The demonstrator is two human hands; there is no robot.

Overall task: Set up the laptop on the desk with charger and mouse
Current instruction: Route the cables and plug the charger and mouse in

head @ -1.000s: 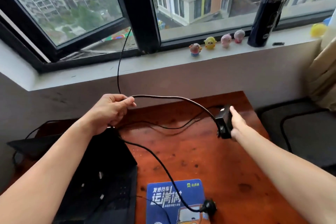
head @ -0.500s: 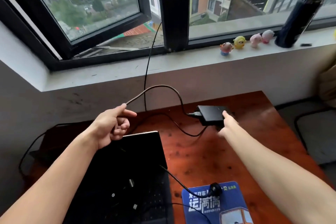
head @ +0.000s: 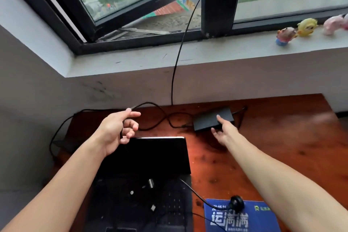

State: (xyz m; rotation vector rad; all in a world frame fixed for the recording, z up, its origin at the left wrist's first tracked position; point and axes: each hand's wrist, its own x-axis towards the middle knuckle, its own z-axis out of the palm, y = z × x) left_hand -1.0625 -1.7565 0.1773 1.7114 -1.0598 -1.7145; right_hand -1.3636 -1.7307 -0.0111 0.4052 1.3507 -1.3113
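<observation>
An open laptop [head: 143, 158] sits on the wooden desk [head: 273, 137]. The charger brick [head: 212, 118] lies flat behind it, under the right hand's [head: 224, 132] spread fingertips. The left hand [head: 118, 130] pinches the charger cable [head: 148, 104].

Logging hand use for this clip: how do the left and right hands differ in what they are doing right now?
The left hand is curled around the thin charger cable, pinching it above the laptop; the right hand is spread, fingertips resting on the charger brick. The left hand hangs off the desk surface; the right hand reaches farther back, low over it. Both are bare and handling parts of the same charger.
</observation>
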